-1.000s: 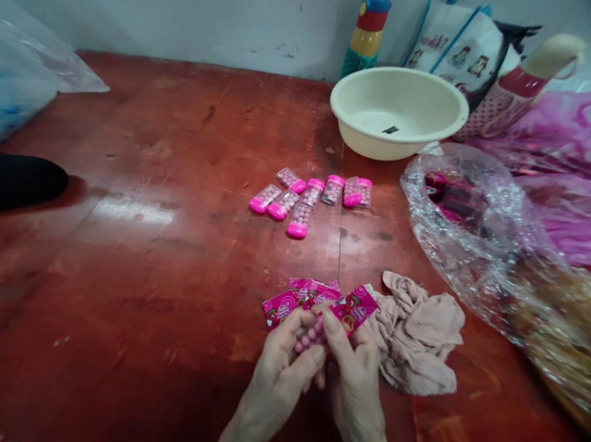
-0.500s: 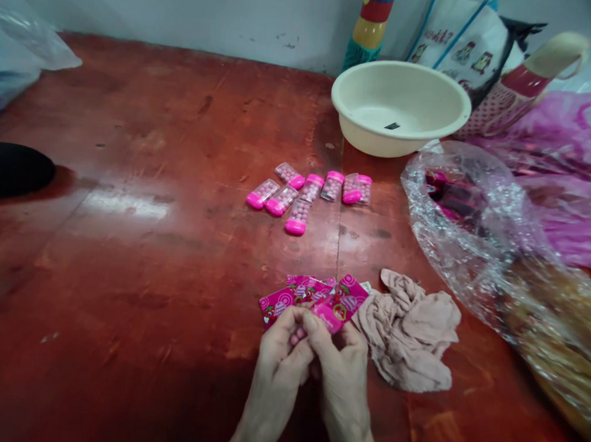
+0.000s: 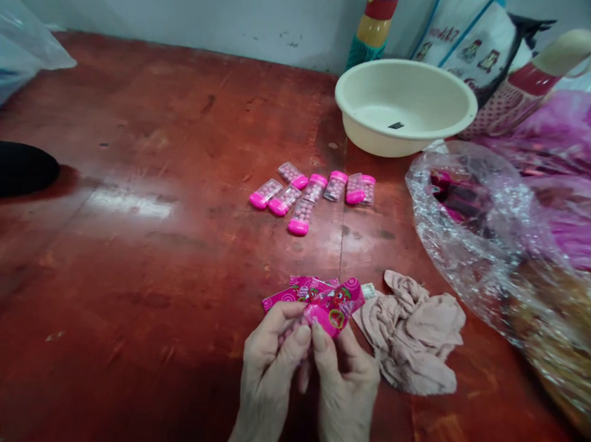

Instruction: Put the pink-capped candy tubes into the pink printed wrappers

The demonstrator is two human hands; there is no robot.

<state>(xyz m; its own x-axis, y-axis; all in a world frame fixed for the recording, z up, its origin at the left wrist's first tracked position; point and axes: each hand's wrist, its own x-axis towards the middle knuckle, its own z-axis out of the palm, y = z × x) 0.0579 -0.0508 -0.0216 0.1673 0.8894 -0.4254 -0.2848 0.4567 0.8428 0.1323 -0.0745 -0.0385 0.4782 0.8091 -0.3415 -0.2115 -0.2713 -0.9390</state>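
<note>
Seven candy boxes (image 3: 311, 194) lie bare at frame centre, while left hand (image 3: 269, 369) and right hand (image 3: 345, 384) pinch one pink wrapper (image 3: 331, 311), others waiting.

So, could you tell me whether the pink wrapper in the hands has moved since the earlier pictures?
Yes. The pink wrapper has drawn left, away from the beige cloth, and looks more crumpled.

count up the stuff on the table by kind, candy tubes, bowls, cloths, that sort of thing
candy tubes with pink caps, lying on the table: 7
candy tube held in both hands, left hand and right hand: 1
cream bowl: 1
beige cloth: 1
pink labels in a small pile: overlapping, cannot count
total counted: 10
</note>
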